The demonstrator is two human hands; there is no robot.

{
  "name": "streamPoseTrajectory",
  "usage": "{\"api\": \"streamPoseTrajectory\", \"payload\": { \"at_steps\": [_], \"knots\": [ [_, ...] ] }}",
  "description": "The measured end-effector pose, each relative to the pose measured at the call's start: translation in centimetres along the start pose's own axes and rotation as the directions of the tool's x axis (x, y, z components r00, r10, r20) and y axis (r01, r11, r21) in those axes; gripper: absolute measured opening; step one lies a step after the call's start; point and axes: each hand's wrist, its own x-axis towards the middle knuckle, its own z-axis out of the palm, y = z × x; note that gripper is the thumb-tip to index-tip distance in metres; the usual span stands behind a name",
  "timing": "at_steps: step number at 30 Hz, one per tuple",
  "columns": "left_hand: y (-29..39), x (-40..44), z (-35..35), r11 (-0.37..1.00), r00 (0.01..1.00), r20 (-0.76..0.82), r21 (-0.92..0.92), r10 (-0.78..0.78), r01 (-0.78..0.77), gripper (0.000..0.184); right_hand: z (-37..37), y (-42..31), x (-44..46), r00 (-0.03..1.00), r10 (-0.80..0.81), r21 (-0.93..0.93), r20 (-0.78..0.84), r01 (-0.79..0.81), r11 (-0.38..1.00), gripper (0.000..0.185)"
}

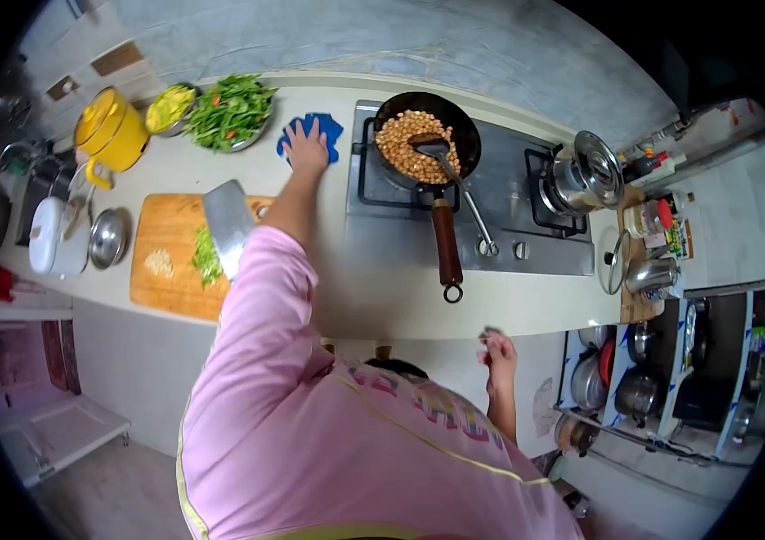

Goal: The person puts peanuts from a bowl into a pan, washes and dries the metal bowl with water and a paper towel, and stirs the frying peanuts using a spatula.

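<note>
Left of the gas stove [506, 202], the left hand [308, 149] lies spread on a blue cloth [334, 135]. In front of the gas stove, the right hand [499, 356] curls, its grasp unclear.

The cloth [332, 137] seems matt, the bowl [109, 238] glossy metal.

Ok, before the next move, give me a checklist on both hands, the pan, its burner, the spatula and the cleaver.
1. Left hand on the blue cloth: ok, spread over it.
2. Right hand empty: cannot tell, too small and unclear.
3. Pan on the stove: ok, at the left burner.
4. Flame underneath: cannot tell, the pan hides it.
5. Spatula within reach: ok, blade in the pan.
6. Cleaver fully visible: not ok, the left arm hides part.
</note>
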Motion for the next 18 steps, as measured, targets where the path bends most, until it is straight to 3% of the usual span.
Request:
{"api": "streamPoseTrajectory", "payload": {
  "at_steps": [3,7,10,15,18],
  "knots": [
    [1.1,6.5,1.2,0.963,0.953,0.138,-0.033,0.27,-0.268,0.046,-1.2,1.4,-3.4,0.98,0.071,0.001,-0.188,-0.072,0.997,0.015],
    [2.0,4.9,1.4,0.883,0.877,0.103,-0.082,0.469,-0.462,0.043,-1.3,3.3,-5.6,0.969,0.185,0.0,-0.161,-0.187,0.982,0.016],
    [1.0,-1.3,-0.6,0.877,0.871,0.11,-0.108,0.478,-0.468,0.041,-0.4,3.5,-4.8,0.974,0.189,-0.039,-0.124,-0.195,0.98,0.015],
    [-0.4,-10.1,-2.8,0.883,0.887,0.106,-0.203,0.449,-0.423,0.04,2.4,-1.6,0.2,0.994,-0.05,-0.06,0.101,0.056,0.997,0.014],
    [-0.8,-14.5,-3.9,0.861,0.889,0.101,-0.32,0.446,-0.396,0.037,3.7,-4.4,2.0,0.984,-0.09,-0.014,0.157,0.094,0.996,0.016]
  ]
}}
